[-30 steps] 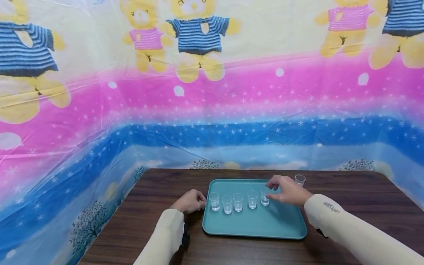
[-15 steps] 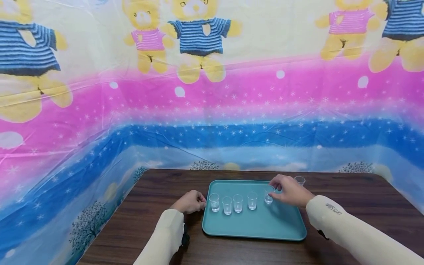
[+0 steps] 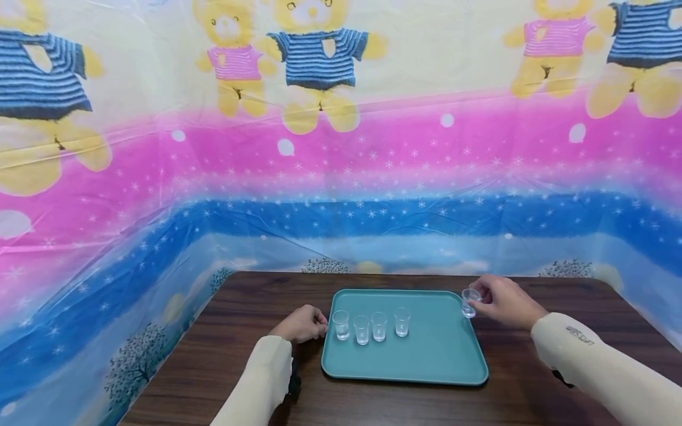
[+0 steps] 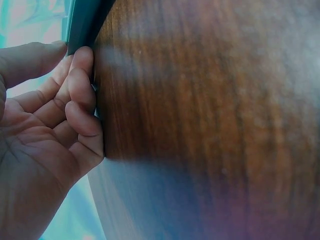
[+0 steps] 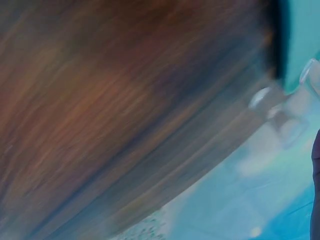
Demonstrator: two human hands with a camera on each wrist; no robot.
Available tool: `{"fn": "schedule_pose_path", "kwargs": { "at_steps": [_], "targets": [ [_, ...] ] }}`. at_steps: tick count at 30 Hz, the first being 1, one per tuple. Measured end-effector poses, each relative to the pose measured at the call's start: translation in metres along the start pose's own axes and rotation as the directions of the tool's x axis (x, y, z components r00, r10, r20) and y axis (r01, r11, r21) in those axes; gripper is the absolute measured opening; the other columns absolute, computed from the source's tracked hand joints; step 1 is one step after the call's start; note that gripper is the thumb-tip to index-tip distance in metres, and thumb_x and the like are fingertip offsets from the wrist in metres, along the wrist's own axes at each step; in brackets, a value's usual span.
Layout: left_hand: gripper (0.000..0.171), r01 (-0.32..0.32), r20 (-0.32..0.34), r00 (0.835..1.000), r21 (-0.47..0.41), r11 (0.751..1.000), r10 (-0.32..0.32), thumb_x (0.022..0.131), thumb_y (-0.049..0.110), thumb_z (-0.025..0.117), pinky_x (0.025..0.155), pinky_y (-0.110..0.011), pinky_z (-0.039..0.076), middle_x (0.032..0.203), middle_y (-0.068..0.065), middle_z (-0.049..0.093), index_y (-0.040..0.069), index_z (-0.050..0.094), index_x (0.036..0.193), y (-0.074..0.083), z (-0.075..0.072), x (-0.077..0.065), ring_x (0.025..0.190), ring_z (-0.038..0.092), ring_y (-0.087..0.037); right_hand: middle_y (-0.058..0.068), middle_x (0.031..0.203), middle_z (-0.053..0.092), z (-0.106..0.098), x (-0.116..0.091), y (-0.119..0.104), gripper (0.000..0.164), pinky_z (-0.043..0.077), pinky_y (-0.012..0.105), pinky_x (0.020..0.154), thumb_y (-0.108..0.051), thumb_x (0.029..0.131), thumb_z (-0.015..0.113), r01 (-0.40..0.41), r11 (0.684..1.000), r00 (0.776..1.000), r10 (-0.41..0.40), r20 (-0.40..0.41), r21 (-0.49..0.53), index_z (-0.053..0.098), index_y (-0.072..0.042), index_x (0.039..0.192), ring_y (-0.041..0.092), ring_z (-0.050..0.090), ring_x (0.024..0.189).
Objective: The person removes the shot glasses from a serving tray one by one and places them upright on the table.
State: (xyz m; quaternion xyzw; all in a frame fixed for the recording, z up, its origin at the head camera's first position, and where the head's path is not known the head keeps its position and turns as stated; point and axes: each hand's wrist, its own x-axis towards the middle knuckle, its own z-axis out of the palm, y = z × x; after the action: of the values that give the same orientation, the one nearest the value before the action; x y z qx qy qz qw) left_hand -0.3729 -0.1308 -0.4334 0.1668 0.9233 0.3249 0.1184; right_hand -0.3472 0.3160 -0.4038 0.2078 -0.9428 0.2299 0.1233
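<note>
In the head view my left hand (image 3: 302,324) is at the left rim of a teal tray (image 3: 426,361). The left wrist view shows its thumb and curled fingers pinching the tray edge (image 4: 84,25). My right hand (image 3: 506,300) holds a small clear shot glass (image 3: 469,310) by thumb and fingers, at the tray's back right corner. Several similar glasses stand upright in a row on the tray, among them the rightmost glass (image 3: 402,322) and the leftmost glass (image 3: 341,325). In the right wrist view the held glass (image 5: 314,80) shows partly at the right border.
Another clear glass (image 5: 275,112) stands on the table beyond the tray corner, blurred in the right wrist view; the right hand mostly covers it in the head view. The dark wooden table (image 3: 240,302) backs onto a printed cloth (image 3: 373,219) with bears.
My right hand took hold of the rightmost glass in the row and carried it right, to the tray's right rim. The left hand stayed at the left rim.
</note>
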Motion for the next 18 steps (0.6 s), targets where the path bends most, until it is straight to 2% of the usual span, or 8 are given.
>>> {"fn": "schedule_pose_path", "kwargs": {
  "at_steps": [7,18],
  "targets": [
    [0.007,0.003,0.004,1.0,-0.004,1.0,-0.003,0.092,0.009,0.061,0.059,-0.031,0.045,0.075,-0.004,0.059,0.002,0.062,0.09,0.0,-0.001,0.0,0.067,0.055,-0.018,0.0,0.082,0.056,-0.004,-0.016,0.02,0.026,0.046,0.035,0.062,-0.015,0.083,0.073,-0.054,0.997,0.998,0.053,-0.022,-0.064,0.062,0.001,0.101,0.012,0.052,0.072],
    [0.008,0.003,0.006,1.0,-0.007,1.0,-0.003,0.092,0.009,0.062,0.059,-0.03,0.045,0.075,-0.004,0.06,0.003,0.063,0.088,0.0,0.0,0.002,0.066,0.055,-0.018,0.004,0.084,0.056,0.004,-0.014,0.027,0.03,0.046,0.037,0.062,-0.016,0.084,0.071,-0.125,0.99,0.992,0.124,-0.025,-0.065,0.061,0.005,0.103,0.016,0.054,0.074]
  ]
}}
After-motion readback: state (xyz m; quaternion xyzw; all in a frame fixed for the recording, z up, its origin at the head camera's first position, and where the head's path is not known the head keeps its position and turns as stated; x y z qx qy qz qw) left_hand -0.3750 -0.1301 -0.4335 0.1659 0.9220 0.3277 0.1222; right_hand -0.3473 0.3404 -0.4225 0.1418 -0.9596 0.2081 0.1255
